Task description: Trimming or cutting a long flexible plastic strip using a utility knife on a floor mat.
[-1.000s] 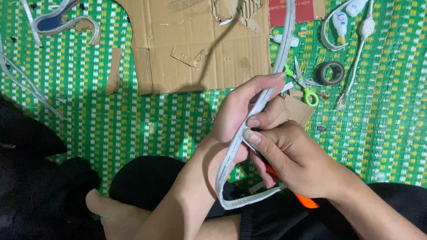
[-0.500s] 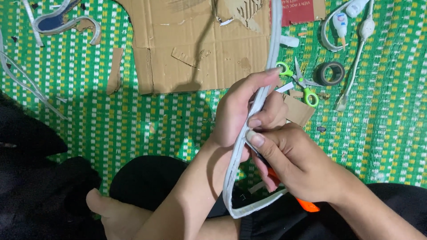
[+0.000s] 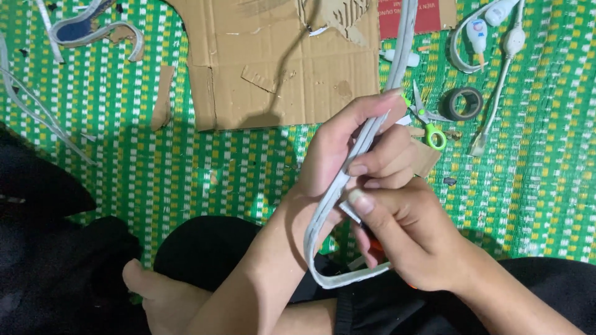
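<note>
Grey strip (image 3: 366,139) had slid further through both hands, loop lower. Left hand (image 3: 347,146) pinched it closed; right hand (image 3: 403,232), below, gripped an orange-handled cutter (image 3: 375,245) against it, near the green scissors (image 3: 428,124).

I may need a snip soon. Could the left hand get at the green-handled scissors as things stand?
Probably not without letting go: the left hand is wrapped around the grey strip. The scissors lie uncovered on the mat just beyond its fingers.
</note>
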